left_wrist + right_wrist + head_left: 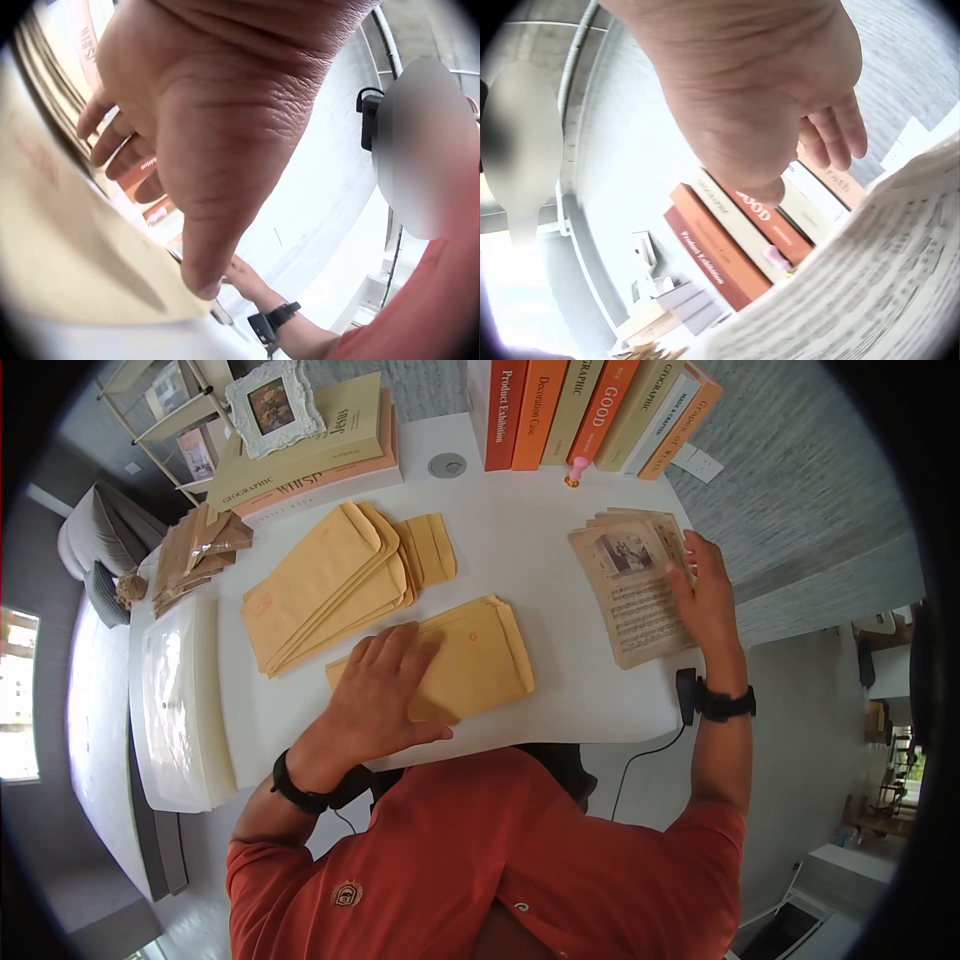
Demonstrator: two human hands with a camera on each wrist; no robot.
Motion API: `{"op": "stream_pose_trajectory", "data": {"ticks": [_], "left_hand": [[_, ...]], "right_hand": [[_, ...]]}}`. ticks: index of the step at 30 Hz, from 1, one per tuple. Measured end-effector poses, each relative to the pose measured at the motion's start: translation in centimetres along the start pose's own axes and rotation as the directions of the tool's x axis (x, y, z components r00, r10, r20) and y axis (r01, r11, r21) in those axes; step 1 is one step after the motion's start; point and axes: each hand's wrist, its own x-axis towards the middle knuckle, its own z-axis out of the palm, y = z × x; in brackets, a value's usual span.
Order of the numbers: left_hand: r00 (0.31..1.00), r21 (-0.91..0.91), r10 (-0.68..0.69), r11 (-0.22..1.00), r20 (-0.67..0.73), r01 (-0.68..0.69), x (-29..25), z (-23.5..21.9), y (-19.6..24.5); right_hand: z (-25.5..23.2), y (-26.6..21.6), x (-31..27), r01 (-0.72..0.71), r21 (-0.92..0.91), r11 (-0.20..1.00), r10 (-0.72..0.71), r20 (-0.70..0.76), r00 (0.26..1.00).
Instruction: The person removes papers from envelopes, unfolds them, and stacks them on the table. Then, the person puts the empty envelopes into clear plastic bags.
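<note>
A short stack of yellow envelopes (475, 660) lies near the table's front edge, and the left hand (375, 695) is over its left part, fingers spread; whether it touches the paper cannot be told. The left wrist view has that hand (202, 142) above a yellow envelope (67, 232). At the right, the right hand (710, 600) is at the right edge of a pile of printed vintage sheets (640, 610), fingers extended. In the right wrist view the hand (757, 97) is beside the sheets (855, 277), its fingers loosely bent and nothing seen held.
Larger yellow envelopes (320, 580) lie fanned at centre left. Brown paper pieces (195, 555) and a clear plastic case (180, 700) are at the left. Books (590, 420) and a pink stamp (577, 468) stand at the back; stacked books (310, 470) hold a white frame (275, 408).
</note>
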Motion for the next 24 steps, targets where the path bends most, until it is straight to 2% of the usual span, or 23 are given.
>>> {"op": "stream_pose_trajectory", "data": {"ticks": [2,4,7,8,12,15,18,21,24], "left_hand": [[1.000,0.051,-0.016,0.999,0.023,0.014,0.1,1.3,0.1],[1.000,0.039,-0.008,0.999,0.018,0.007,0.2,1.2,0.2],[1.000,0.018,0.001,1.000,-0.013,-0.001,0.2,1.0,0.7],[1.000,0.013,0.004,1.000,-0.027,-0.004,0.1,0.9,0.9],[0.982,0.010,0.064,0.998,-0.175,-0.063,-0.4,0.6,1.8],[0.940,-0.006,0.132,0.990,-0.313,-0.141,-1.1,1.8,1.5],[0.921,-0.020,0.155,0.985,-0.358,-0.174,-1.4,2.5,1.3],[0.915,-0.001,0.181,0.981,-0.359,-0.195,-1.4,2.4,1.3],[0.911,0.041,0.222,0.974,-0.349,-0.222,-1.2,1.7,1.3]], "right_hand": [[-1.3,-3.3,-2.2,0.083,0.056,0.995,-0.085,0.041,0.996],[-1.5,-6.8,-4.6,0.218,0.125,0.968,-0.231,0.095,0.968],[0.7,-11.2,-7.9,0.163,0.458,0.874,-0.277,0.193,0.941],[1.9,-12.1,-8.5,0.151,0.551,0.821,-0.277,0.153,0.948],[4.7,-13.3,-8.8,0.256,0.534,0.806,-0.310,0.013,0.951],[5.4,-13.9,-9.5,-0.011,0.718,0.696,-0.111,0.123,0.986],[4.5,-15.1,-9.5,-0.168,0.761,0.626,-0.066,0.266,0.962],[4.5,-15.4,-9.2,-0.195,0.748,0.635,-0.126,0.349,0.928],[5.6,-14.8,-8.8,-0.272,0.734,0.622,-0.109,0.425,0.899]]}}
